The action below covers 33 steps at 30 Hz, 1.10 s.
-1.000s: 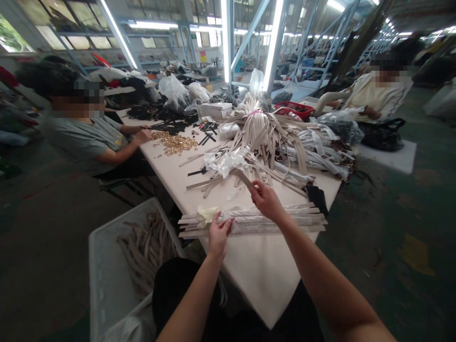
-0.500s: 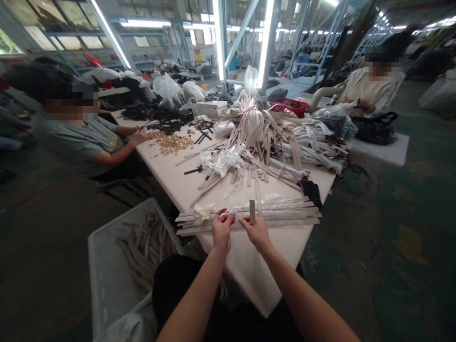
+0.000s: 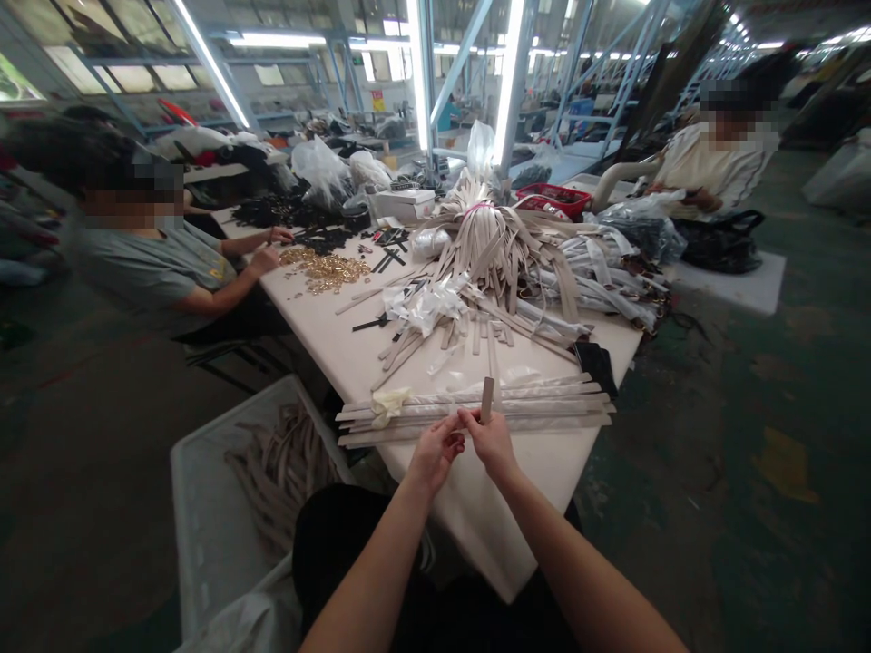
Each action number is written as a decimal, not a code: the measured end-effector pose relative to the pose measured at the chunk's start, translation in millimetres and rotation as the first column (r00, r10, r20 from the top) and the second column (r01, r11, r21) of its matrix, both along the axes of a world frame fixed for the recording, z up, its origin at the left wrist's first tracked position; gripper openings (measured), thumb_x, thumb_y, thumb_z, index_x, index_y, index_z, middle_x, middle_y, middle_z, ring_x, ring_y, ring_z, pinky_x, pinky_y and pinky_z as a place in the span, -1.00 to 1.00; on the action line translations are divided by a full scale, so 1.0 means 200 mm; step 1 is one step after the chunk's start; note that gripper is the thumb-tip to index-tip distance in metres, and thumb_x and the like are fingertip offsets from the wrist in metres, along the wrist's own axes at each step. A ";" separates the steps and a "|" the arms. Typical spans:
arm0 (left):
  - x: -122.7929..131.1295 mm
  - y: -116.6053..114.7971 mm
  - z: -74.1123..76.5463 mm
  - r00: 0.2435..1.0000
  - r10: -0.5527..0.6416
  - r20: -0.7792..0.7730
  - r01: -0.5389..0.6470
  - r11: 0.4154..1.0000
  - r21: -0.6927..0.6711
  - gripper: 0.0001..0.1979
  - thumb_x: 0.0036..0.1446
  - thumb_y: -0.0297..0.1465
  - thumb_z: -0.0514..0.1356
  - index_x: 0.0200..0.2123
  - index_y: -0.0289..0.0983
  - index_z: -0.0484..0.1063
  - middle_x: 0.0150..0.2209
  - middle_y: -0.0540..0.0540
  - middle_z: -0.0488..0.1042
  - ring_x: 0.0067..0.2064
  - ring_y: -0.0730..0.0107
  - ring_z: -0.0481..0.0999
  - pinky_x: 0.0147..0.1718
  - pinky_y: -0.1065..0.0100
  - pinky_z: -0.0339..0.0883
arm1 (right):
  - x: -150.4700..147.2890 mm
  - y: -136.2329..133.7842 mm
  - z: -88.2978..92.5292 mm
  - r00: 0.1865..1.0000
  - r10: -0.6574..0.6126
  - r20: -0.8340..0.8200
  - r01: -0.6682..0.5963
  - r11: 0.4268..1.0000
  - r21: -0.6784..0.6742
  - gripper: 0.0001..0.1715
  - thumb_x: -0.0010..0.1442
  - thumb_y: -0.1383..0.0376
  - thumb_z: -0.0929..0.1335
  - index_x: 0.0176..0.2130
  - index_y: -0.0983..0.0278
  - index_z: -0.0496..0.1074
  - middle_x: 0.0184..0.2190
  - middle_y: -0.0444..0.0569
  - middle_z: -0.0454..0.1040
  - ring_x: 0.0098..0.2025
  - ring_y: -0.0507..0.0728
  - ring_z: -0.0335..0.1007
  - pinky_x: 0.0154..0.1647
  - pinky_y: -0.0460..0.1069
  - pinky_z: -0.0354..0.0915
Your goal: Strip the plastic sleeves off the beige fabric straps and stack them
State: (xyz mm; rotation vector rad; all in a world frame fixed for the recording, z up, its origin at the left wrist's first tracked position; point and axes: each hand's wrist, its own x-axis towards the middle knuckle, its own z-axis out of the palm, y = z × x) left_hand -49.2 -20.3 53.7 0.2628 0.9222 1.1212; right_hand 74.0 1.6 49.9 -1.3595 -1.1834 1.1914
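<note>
My right hand (image 3: 493,443) is closed on a short beige strap (image 3: 487,399), whose end stands up above the fingers. Right beside it my left hand (image 3: 437,449) has its fingers curled in a pinch, the tips meeting those of the right hand. What the left fingers hold, if anything, is too small to make out. Beneath and behind both hands, several long beige straps (image 3: 558,420) lie side by side across the near end of the table, partly under clear plastic film. A crumpled pale yellow piece (image 3: 390,405) rests on their left part.
On the table (image 3: 319,336) stands a big tied bundle of beige straps (image 3: 486,240), with wrapped straps (image 3: 612,290) to its right. Gold metal pieces (image 3: 327,270) lie by a co-worker (image 3: 170,263) at left. A white bin (image 3: 197,508) with straps is at my left knee.
My left hand has moved right and closed up against my right hand. The strap end in my right hand has shifted slightly. The left co-worker's far hand has moved a little.
</note>
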 end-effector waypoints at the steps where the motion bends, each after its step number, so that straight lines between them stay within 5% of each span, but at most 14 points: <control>1: 0.01 0.00 -0.01 0.999 0.030 -0.032 -0.030 0.999 0.019 -0.66 -0.07 -0.31 0.46 -0.25 -0.38 0.56 -0.36 -0.12 0.54 -0.50 0.56 0.41 -0.53 0.49 0.29 | 0.00 0.00 0.00 1.000 -0.009 0.013 0.009 1.000 0.003 -0.53 0.12 -0.04 0.40 -0.49 0.32 0.48 -0.54 -0.01 0.51 -0.46 0.11 0.42 -0.40 -0.05 0.32; 9: -0.04 0.07 -0.09 0.950 0.225 -0.215 -0.200 0.971 0.132 -0.63 -0.27 -0.27 0.53 -0.48 -0.39 0.53 -0.53 -0.03 0.44 -0.54 0.58 0.32 -0.54 0.47 0.19 | 0.04 -0.06 0.02 0.976 0.128 -0.176 -0.145 0.985 -0.089 -0.55 0.29 -0.10 0.22 -0.21 0.23 0.28 -0.56 -0.23 0.39 -0.79 -0.04 0.18 -0.81 -0.14 0.04; 13: -0.04 0.09 -0.10 0.934 0.289 -0.211 -0.260 0.953 0.156 -0.62 -0.26 -0.23 0.52 -0.49 -0.38 0.51 -0.54 -0.01 0.42 -0.55 0.57 0.32 -0.51 0.45 0.20 | 0.07 -0.12 0.02 0.974 0.210 -0.078 -0.216 0.973 -0.079 -0.60 0.25 -0.02 0.30 -0.32 0.26 0.35 -0.57 -0.19 0.40 -0.74 -0.01 0.29 -0.75 -0.14 0.15; 19: -0.01 0.07 -0.09 0.934 0.248 -0.258 -0.195 0.957 0.215 -0.65 -0.18 -0.23 0.50 -0.51 -0.36 0.49 -0.57 0.01 0.39 -0.53 0.57 0.29 -0.50 0.45 0.17 | 0.03 -0.09 0.03 0.999 0.031 0.011 -0.030 0.999 -0.017 -0.59 0.11 0.05 0.44 -0.20 0.32 0.54 -0.43 -0.01 0.56 -0.43 0.13 0.50 -0.40 -0.03 0.39; 22: 0.00 0.06 -0.08 0.951 0.221 -0.217 -0.175 0.961 0.213 -0.66 -0.19 -0.25 0.50 -0.51 -0.35 0.48 -0.57 0.04 0.36 -0.55 0.59 0.25 -0.54 0.46 0.12 | 0.01 -0.06 0.03 1.000 0.009 0.004 -0.009 1.000 0.001 -0.64 0.09 0.06 0.45 -0.29 0.32 0.58 -0.36 0.06 0.61 -0.29 0.19 0.53 -0.21 0.02 0.41; 33: -0.02 0.04 -0.05 0.985 0.165 -0.058 -0.161 0.984 0.070 -0.66 -0.17 -0.34 0.50 -0.36 -0.35 0.48 -0.51 0.04 0.42 -0.56 0.62 0.32 -0.60 0.50 0.14 | -0.01 -0.06 -0.01 0.999 0.011 -0.051 -0.014 0.997 -0.072 -0.66 0.10 0.06 0.44 -0.36 0.30 0.57 -0.52 -0.05 0.51 -0.44 0.10 0.40 -0.42 -0.05 0.32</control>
